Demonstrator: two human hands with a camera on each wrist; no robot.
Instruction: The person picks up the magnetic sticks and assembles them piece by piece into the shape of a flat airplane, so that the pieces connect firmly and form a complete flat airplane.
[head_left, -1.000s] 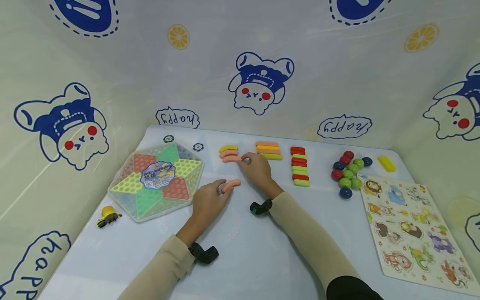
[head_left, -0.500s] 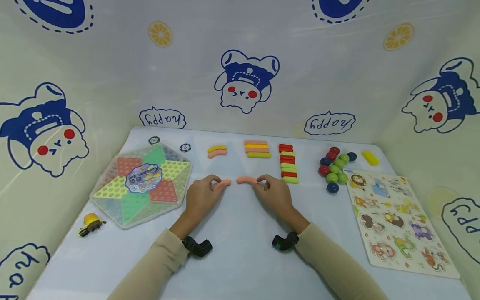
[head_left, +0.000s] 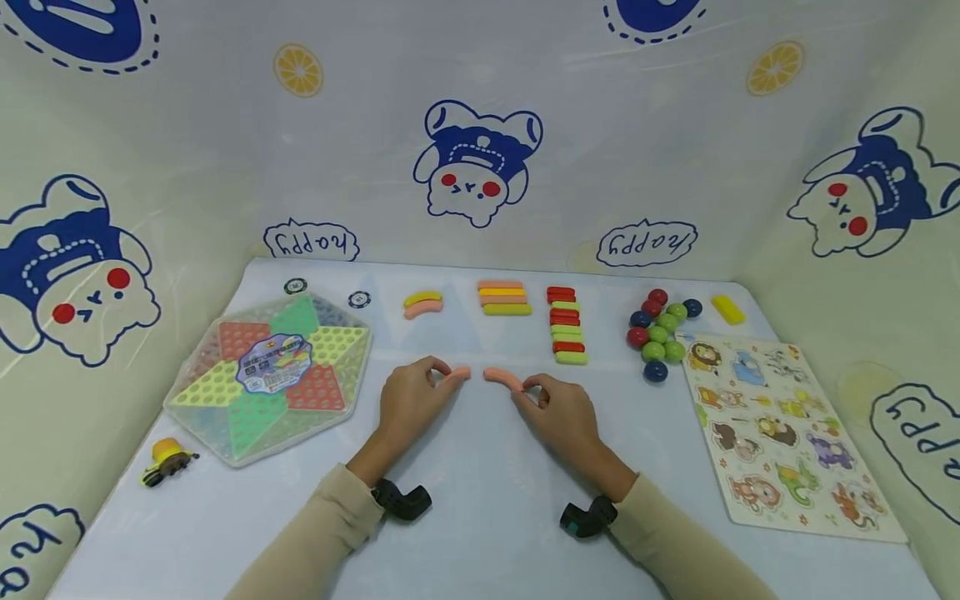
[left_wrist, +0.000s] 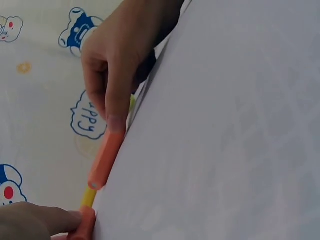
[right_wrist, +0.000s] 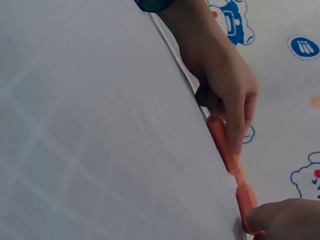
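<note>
In the head view my left hand (head_left: pixel 416 400) pinches a curved salmon-pink stick (head_left: pixel 462 372) between thumb and fingertips, low over the white table. Facing it, my right hand (head_left: pixel 558 412) pinches the outer end of a second curved pink stick (head_left: pixel 501 377). A small gap separates the two inner ends. The left wrist view has the right hand's stick (left_wrist: pixel 107 157) above and the left hand's stick (left_wrist: pixel 82 225) at the bottom, partly hidden by fingers. Behind the hands lie a yellow curved stick (head_left: pixel 423 296) and a pink one (head_left: pixel 423 309), side by side.
At left are a hexagonal board box (head_left: pixel 270 375), a small bee-like toy (head_left: pixel 168 461) and two round chips (head_left: pixel 360 299). Behind are pink and yellow sticks (head_left: pixel 505 298) and a red-green column (head_left: pixel 567 325). At right lie coloured balls (head_left: pixel 657 333), a yellow block (head_left: pixel 727 309) and an animal puzzle board (head_left: pixel 795 442).
My right hand has picked up a pink curved stick from the back group and brought it forward and right, opposite the left hand's stick. The left hand keeps its stick. The head view has shifted.
</note>
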